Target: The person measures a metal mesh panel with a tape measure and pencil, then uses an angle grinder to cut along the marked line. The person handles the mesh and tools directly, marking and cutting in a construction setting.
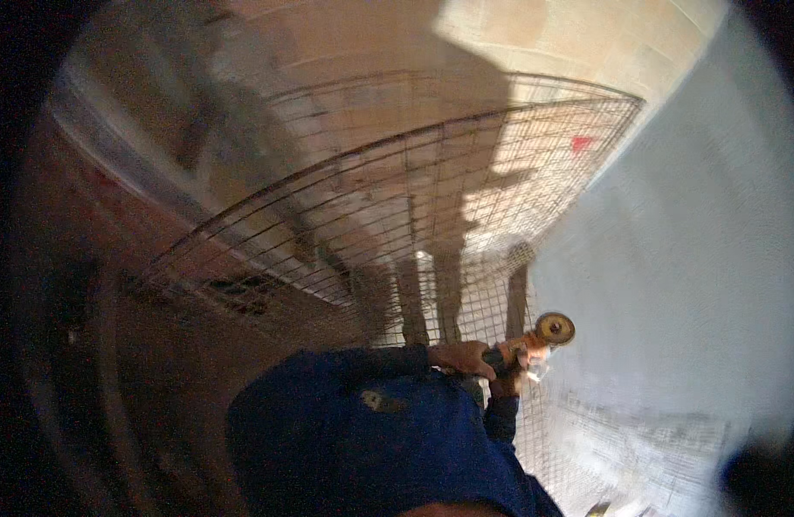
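An orange and dark angle grinder (525,345) with a round, brownish disc (555,329) is held out in front of my dark blue clothing. My left hand (462,357) is closed around its dark rear end. Below and partly behind the tool, my right hand (506,384) is closed on its body, close to the disc end. Blur hides the single fingers, and I cannot tell whether the disc is turning. Just beyond the tool stretches a large wire mesh (414,194), its grid apart from or behind the disc; which, I cannot tell.
A pale grey, wall-like surface (673,224) rises close on the right. The tan floor (578,39) is partly sunlit, with a dark shadow across the mesh. A small red patch (581,145) shows near the mesh's far corner. The left side is dark and blurred.
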The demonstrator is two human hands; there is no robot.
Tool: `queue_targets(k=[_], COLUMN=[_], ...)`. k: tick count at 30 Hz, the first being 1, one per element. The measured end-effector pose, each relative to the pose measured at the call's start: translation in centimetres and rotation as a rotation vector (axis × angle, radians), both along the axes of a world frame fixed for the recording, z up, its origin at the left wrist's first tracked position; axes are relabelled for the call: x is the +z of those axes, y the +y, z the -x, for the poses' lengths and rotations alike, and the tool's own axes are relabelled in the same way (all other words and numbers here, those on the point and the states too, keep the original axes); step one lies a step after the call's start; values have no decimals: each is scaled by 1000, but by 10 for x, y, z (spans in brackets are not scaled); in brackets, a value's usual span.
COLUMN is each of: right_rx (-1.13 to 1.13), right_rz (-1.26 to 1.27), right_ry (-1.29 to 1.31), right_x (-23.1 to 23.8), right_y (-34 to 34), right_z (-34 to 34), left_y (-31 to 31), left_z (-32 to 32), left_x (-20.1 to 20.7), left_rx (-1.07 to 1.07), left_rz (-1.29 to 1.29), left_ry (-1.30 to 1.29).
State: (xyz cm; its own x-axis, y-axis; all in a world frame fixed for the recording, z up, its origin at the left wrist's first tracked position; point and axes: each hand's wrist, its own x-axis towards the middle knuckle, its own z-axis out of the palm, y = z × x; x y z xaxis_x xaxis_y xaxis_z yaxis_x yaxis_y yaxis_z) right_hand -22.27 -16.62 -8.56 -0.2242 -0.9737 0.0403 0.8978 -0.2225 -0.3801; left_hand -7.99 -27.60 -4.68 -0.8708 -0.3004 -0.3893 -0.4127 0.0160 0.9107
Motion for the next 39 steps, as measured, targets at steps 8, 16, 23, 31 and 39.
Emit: queue_targets(k=[8,16,23,31,39], right_rx=[-214,-150,-61,242,383], right_rz=[-617,-530,-547,-941,-1281], right_ry=[207,151,167,906,1035], right_x=[28,22,3,-97,-188], right_y=[-7,-9,16,128,299], right_z=[-5,-2,31,106,116], left_y=[-4,5,33,94,148], left_z=[3,18,45,99,120], left_x=[20,48,44,-53,-174], left_rx=[0,113,185,259,335], left_rz=[-294,-278,-304,-377,-251], left_ry=[8,-171,-199,-358,-448])
